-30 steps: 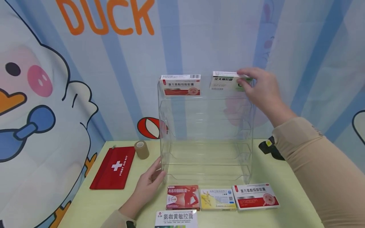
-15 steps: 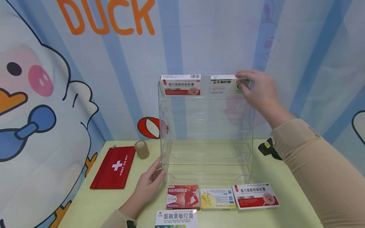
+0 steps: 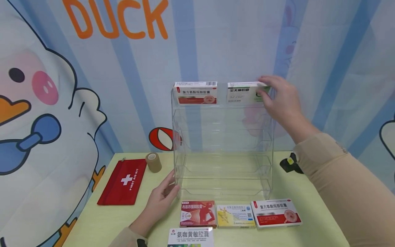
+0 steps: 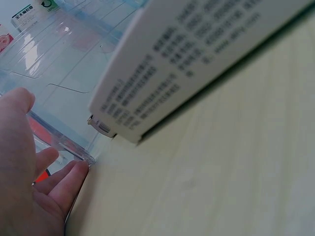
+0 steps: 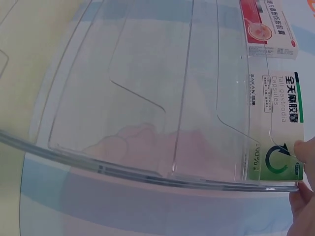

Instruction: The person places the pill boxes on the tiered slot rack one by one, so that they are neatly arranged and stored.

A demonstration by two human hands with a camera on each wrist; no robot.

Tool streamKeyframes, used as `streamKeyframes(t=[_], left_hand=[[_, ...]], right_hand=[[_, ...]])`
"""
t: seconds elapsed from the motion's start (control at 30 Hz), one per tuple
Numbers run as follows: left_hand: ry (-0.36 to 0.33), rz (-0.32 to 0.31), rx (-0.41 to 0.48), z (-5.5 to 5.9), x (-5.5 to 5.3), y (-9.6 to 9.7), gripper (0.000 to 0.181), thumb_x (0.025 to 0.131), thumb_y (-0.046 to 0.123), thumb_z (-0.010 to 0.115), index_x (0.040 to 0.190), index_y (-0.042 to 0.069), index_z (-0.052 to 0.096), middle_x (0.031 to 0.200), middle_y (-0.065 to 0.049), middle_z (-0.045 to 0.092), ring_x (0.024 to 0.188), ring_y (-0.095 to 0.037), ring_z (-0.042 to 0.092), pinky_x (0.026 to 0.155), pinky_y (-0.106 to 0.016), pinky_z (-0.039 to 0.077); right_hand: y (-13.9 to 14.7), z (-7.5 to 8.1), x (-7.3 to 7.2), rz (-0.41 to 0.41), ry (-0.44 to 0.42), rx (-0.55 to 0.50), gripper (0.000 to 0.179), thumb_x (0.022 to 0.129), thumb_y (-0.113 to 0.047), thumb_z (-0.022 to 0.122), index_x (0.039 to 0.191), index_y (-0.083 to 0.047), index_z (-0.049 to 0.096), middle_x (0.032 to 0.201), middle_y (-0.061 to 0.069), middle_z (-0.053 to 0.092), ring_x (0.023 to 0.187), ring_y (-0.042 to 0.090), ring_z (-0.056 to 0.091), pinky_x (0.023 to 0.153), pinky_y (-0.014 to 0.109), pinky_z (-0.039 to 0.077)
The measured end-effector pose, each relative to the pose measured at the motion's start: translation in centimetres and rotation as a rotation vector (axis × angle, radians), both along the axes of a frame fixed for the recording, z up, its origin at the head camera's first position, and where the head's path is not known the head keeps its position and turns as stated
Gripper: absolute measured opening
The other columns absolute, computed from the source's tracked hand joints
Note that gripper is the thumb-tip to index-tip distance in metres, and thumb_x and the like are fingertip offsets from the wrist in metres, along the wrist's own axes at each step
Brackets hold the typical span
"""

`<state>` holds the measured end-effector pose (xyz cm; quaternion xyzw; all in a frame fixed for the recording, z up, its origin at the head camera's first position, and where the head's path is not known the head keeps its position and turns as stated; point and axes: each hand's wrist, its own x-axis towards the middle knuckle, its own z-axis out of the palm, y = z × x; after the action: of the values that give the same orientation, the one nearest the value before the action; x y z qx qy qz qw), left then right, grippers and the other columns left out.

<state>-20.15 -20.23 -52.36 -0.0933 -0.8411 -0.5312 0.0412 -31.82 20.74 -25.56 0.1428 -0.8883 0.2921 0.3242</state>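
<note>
A clear tiered display rack (image 3: pixel 222 183) stands on the table. My left hand (image 3: pixel 162 197) holds its lower left side, thumb toward the front and fingers on the outer side; the left wrist view shows fingertips (image 4: pixel 76 172) at the bottom corner. On the top tier, my right hand (image 3: pixel 282 99) pinches the right end of a white-and-green medicine box (image 3: pixel 242 94), thumb on its front. In the right wrist view this box (image 5: pixel 273 118) sits behind the clear front lip, and part of the hand is out of frame. A red-and-white medicine box (image 3: pixel 195 94) stands at the tier's left.
Before the rack lie a red box (image 3: pixel 197 214), a yellow-and-white box (image 3: pixel 236 216), a red-and-white box (image 3: pixel 276 212) and a white box (image 3: pixel 190 236) cut off by the frame. Leftward are a red first aid pouch (image 3: pixel 123 181) and a tan bandage roll (image 3: pixel 153 162).
The white-and-green box has come down and slightly left, from a tilt to level on the top tier, with my right hand on it. My left hand has stayed in place.
</note>
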Motion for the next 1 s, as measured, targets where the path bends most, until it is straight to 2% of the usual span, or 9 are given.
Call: streamKeyframes(t=[0.13,0.33,0.4,0.5,0.57,0.63,0.8,1.0], left_hand=[[0.002,-0.001,0.002,-0.1,0.0,0.0,0.068,0.110,0.031,0.069,0.171,0.037,0.041,0.160,-0.008,0.064,0.143,-0.031,0.068,0.118,-0.044,0.058],[0.015,0.000,0.002,-0.1,0.0,0.0,0.067,0.110,0.032,0.069,0.171,0.035,0.042,0.160,-0.010,0.065,0.142,-0.033,0.069,0.117,-0.047,0.058],[0.018,0.004,-0.001,0.0,0.0,0.0,0.066,0.110,0.032,0.069,0.171,0.035,0.042,0.159,-0.010,0.065,0.142,-0.033,0.069,0.117,-0.048,0.058],[0.021,0.003,-0.002,0.0,0.0,0.0,0.066,0.110,0.032,0.069,0.171,0.034,0.042,0.159,-0.011,0.065,0.142,-0.034,0.069,0.117,-0.049,0.058],[0.018,0.002,-0.006,0.0,0.0,0.0,0.067,0.110,0.033,0.068,0.171,0.035,0.041,0.159,-0.010,0.065,0.142,-0.033,0.069,0.117,-0.048,0.058],[0.012,0.001,-0.008,0.0,0.0,0.0,0.067,0.110,0.033,0.069,0.171,0.036,0.041,0.160,-0.009,0.065,0.143,-0.032,0.068,0.117,-0.047,0.058],[-0.014,0.005,-0.008,-0.1,0.0,-0.1,0.068,0.110,0.034,0.069,0.170,0.042,0.040,0.160,-0.006,0.064,0.144,-0.029,0.068,0.119,-0.046,0.057],[-0.001,-0.006,-0.004,-0.2,-0.1,-0.2,0.068,0.110,0.033,0.069,0.171,0.039,0.039,0.161,-0.008,0.063,0.144,-0.030,0.067,0.118,-0.043,0.057]], right_hand=[[-0.1,-0.5,0.6,-0.001,0.057,-0.071,0.040,0.104,-0.014,0.075,0.143,-0.004,0.071,0.155,0.017,0.066,0.148,0.039,0.059,0.131,0.055,0.043],[-0.1,-2.2,1.4,0.028,0.214,-0.157,0.043,0.101,-0.011,0.079,0.142,0.001,0.070,0.145,0.022,0.069,0.137,0.039,0.065,0.118,0.055,0.056],[-0.1,-2.9,1.8,0.051,0.261,-0.171,0.046,0.100,-0.011,0.080,0.143,0.003,0.068,0.141,0.023,0.070,0.132,0.039,0.067,0.116,0.045,0.058],[-0.2,-4.0,2.5,0.090,0.303,-0.188,0.050,0.099,-0.011,0.082,0.144,0.005,0.066,0.137,0.025,0.071,0.125,0.040,0.069,0.114,0.023,0.054],[-0.3,-4.8,3.1,0.114,0.314,-0.199,0.051,0.098,-0.011,0.083,0.144,0.005,0.066,0.136,0.024,0.072,0.123,0.039,0.070,0.111,0.011,0.049],[-0.4,-5.5,3.7,0.139,0.308,-0.202,0.052,0.098,-0.010,0.084,0.145,0.005,0.065,0.136,0.023,0.073,0.121,0.038,0.071,0.110,0.005,0.045],[-1.0,-7.7,5.3,0.205,0.256,-0.196,0.059,0.096,-0.006,0.084,0.150,0.000,0.063,0.139,0.021,0.072,0.119,0.034,0.073,0.110,0.004,0.046],[-1.9,-10.7,7.2,0.275,0.224,-0.173,0.070,0.088,-0.001,0.088,0.153,-0.004,0.061,0.141,0.019,0.072,0.115,0.033,0.075,0.110,0.006,0.048]])
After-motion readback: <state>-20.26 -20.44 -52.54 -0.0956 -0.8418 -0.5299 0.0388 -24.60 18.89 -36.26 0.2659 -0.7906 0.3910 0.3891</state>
